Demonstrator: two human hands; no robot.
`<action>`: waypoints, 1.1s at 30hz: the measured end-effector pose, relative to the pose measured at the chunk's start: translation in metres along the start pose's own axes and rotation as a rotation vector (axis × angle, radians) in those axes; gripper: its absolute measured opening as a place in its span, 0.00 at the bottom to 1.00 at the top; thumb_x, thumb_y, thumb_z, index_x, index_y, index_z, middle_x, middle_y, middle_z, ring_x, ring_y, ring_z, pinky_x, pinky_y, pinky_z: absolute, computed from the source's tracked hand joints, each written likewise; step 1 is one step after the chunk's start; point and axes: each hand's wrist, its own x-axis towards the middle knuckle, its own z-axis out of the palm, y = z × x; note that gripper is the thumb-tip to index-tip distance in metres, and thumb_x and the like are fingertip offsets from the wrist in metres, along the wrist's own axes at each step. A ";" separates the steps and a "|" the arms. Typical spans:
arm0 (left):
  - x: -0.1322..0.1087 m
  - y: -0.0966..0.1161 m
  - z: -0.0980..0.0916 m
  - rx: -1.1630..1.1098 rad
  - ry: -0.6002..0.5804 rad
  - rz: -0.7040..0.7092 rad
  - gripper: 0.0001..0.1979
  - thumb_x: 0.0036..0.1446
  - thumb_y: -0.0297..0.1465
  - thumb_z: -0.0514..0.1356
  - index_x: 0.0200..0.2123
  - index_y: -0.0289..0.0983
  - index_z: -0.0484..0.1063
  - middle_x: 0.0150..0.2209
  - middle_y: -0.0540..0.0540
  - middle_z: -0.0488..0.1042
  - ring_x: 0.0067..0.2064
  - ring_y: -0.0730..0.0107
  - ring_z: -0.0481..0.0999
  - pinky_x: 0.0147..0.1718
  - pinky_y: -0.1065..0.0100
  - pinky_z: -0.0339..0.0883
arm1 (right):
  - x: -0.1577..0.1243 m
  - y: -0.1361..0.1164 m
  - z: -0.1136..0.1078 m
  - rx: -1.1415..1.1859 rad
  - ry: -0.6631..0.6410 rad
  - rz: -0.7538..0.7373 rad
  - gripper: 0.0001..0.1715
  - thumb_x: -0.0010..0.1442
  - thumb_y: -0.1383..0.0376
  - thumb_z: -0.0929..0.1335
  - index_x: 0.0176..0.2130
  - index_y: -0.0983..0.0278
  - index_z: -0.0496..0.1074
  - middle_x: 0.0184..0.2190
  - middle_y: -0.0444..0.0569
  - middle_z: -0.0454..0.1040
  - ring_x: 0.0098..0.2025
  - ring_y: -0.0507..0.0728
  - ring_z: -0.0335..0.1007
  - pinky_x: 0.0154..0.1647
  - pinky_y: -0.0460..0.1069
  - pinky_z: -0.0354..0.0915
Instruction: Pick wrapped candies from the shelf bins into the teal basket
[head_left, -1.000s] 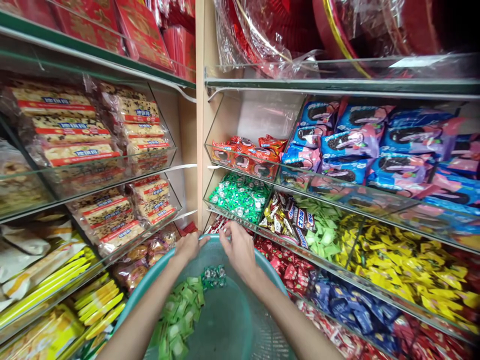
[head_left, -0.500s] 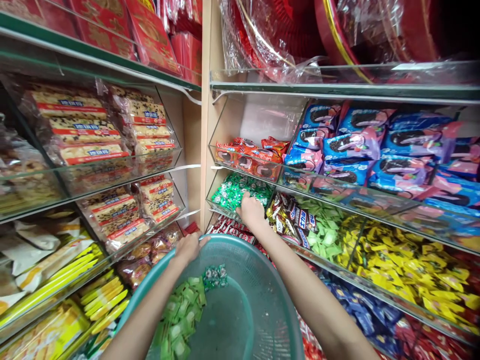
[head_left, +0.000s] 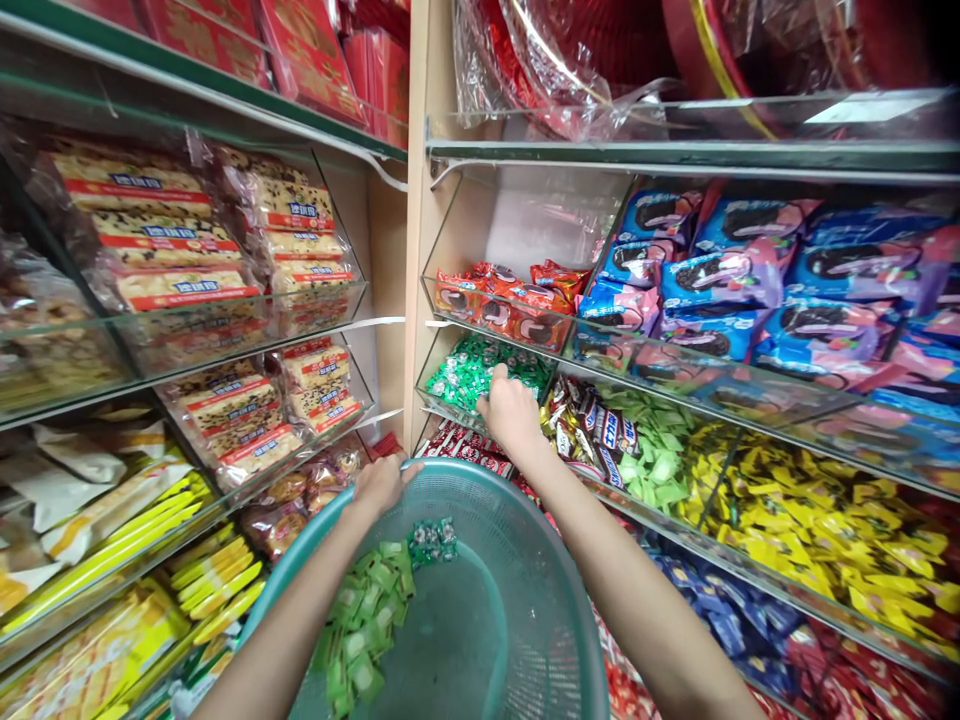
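My left hand (head_left: pixel 376 487) is closed over the far rim of a large green plastic basket (head_left: pixel 480 474). Inside, light green wrapped candies (head_left: pixel 360 615) are heaped at the left, and a small cluster of dark green shiny wrapped candies (head_left: pixel 433 541) lies against the far side. My right hand (head_left: pixel 513 415) reaches past the basket to the front edge of a glass compartment of green wrapped candies (head_left: pixel 469 372). Its fingers are curled by these candies; the fingertips are partly hidden, and what they hold, if anything, cannot be made out.
Right of my hand lie Snickers bars (head_left: pixel 616 433), light green packets (head_left: pixel 660 460) and yellow wrapped candies (head_left: pixel 817 530). Glass shelf edges run above, under blue cookie packs (head_left: pixel 720 270). Packaged pastries (head_left: pixel 172 235) fill the left shelves. A wooden post (head_left: pixel 417 230) stands between both sides.
My right hand has drawn back slightly toward the compartment's front edge, to the right. The view has shifted a little. My left hand stays on the basket rim.
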 end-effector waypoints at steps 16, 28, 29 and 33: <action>-0.004 0.002 -0.001 0.017 0.005 0.008 0.31 0.57 0.52 0.39 0.45 0.40 0.71 0.41 0.36 0.76 0.45 0.51 0.75 0.40 0.58 0.66 | -0.099 -0.030 0.143 0.087 -0.502 -0.168 0.22 0.57 0.71 0.62 0.52 0.71 0.61 0.41 0.59 0.73 0.45 0.60 0.70 0.43 0.52 0.64; -0.003 0.009 -0.001 0.014 0.009 0.006 0.30 0.58 0.51 0.40 0.45 0.39 0.71 0.41 0.35 0.77 0.45 0.52 0.75 0.40 0.60 0.65 | -0.104 -0.031 0.146 0.052 -0.426 -0.183 0.20 0.59 0.69 0.61 0.52 0.70 0.62 0.39 0.59 0.75 0.45 0.59 0.70 0.42 0.51 0.64; -0.002 0.009 -0.001 0.014 0.010 0.003 0.29 0.58 0.51 0.40 0.45 0.39 0.71 0.41 0.35 0.77 0.45 0.52 0.75 0.40 0.60 0.65 | -0.103 -0.032 0.139 0.053 -0.417 -0.186 0.19 0.59 0.67 0.62 0.51 0.69 0.63 0.38 0.58 0.75 0.45 0.59 0.70 0.42 0.51 0.64; -0.001 0.008 -0.002 0.011 0.002 0.005 0.27 0.58 0.50 0.41 0.47 0.41 0.70 0.42 0.37 0.76 0.45 0.53 0.75 0.39 0.62 0.65 | -0.087 -0.037 0.088 0.063 -0.277 -0.299 0.16 0.61 0.62 0.61 0.47 0.65 0.65 0.35 0.54 0.75 0.42 0.59 0.69 0.39 0.49 0.63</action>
